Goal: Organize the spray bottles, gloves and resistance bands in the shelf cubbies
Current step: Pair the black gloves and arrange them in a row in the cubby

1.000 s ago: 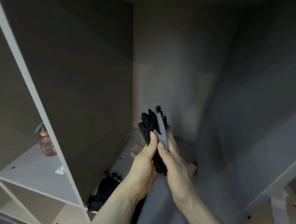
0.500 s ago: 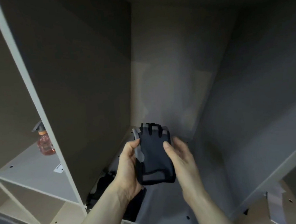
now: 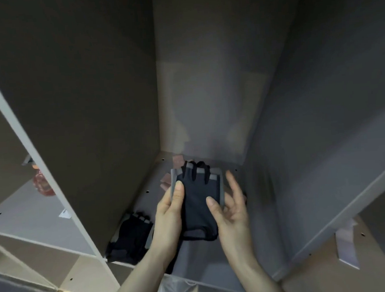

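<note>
A black and grey fingerless glove lies flat between my two hands inside the middle cubby. My left hand holds its left edge with the thumb pressed on top. My right hand is at its right edge, thumb on the glove and fingers spread loosely. A second black glove lies on the cubby floor at the front left. Pink items lie behind the held glove, partly hidden. A reddish spray bottle stands in the left cubby, half hidden by the divider.
A white divider panel separates the left cubby from the middle one. The grey right wall of the cubby stands close to my right hand. A white label lies on the left shelf. Lower cubbies show below.
The glove went from upright and pressed between both palms to flat and facing up. It moved forward and lower into the cubby, and my right fingers have spread away from it.
</note>
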`<state>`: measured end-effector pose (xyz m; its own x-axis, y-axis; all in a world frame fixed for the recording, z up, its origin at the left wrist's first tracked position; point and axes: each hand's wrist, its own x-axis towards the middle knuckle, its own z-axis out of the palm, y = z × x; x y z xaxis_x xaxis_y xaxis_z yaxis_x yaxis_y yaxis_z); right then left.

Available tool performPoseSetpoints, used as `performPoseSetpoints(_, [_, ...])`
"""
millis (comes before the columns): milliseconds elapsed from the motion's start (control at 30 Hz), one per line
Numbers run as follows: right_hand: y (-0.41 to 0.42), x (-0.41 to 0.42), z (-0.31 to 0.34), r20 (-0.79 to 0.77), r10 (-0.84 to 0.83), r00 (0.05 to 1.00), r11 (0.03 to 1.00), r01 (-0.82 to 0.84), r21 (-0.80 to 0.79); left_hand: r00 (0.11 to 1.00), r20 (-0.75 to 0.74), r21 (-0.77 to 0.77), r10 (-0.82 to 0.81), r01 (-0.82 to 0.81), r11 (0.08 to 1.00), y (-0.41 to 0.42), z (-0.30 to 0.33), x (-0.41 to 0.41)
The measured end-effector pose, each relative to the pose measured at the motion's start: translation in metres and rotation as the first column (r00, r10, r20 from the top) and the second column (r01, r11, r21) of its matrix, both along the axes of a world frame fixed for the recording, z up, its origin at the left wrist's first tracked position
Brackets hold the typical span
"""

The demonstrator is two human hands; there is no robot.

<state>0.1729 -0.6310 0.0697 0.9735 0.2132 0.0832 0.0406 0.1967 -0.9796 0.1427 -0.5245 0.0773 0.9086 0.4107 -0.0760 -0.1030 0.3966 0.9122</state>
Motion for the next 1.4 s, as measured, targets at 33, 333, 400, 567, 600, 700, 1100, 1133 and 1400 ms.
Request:
performPoseSetpoints(33, [0.000,0.000,0.001,-0.001,-0.018,1.000,0.999,0.018,0.028,1.000,0.018,-0.002,-0.001,0.001,1.000,-0.001,0.002,0.000])
performPoseSetpoints(333, [0.002,0.006,0.013,0.071,-0.109,0.991,0.991,0.103,0.089,0.989,0.137,0.004,0.055,-0.056,0.998,-0.001,0.006,0.001])
performPoseSetpoints(400, [0.003,0.004,0.014,0.151,-0.127,0.980,0.992,0.126,0.017,0.987,0.149,0.016,0.062,-0.065,0.998,-0.001,0.007,0.001])
performPoseSetpoints(567, [0.007,0.000,0.020,0.086,-0.151,0.985,0.982,0.140,0.125,0.990,0.129,-0.030,0.062,-0.059,0.998,-0.003,0.003,0.003])
performPoseSetpoints(600, [0.008,0.000,0.021,0.055,-0.161,0.985,0.977,0.151,0.151,0.992,0.115,-0.060,0.058,-0.051,0.997,-0.003,0.002,0.004])
performPoseSetpoints(700, [0.009,0.002,0.015,-0.047,-0.193,0.980,0.966,0.198,0.166,0.996,0.070,-0.083,0.061,-0.055,0.995,-0.002,-0.004,0.005])
performPoseSetpoints(1100, [-0.022,0.034,-0.102,-0.418,-0.073,0.905,0.973,-0.028,-0.229,0.887,-0.431,0.030,-0.165,0.197,0.980,0.021,-0.103,0.023])
performPoseSetpoints(1133, [-0.021,0.036,-0.114,-0.442,-0.088,0.893,0.966,-0.031,-0.256,0.869,-0.460,0.041,-0.181,0.224,0.974,0.023,-0.116,0.025])
performPoseSetpoints(1400, [-0.015,0.032,-0.172,-0.508,-0.092,0.856,0.930,-0.109,-0.352,0.825,-0.513,0.476,-0.236,0.502,0.722,0.025,-0.187,0.014])
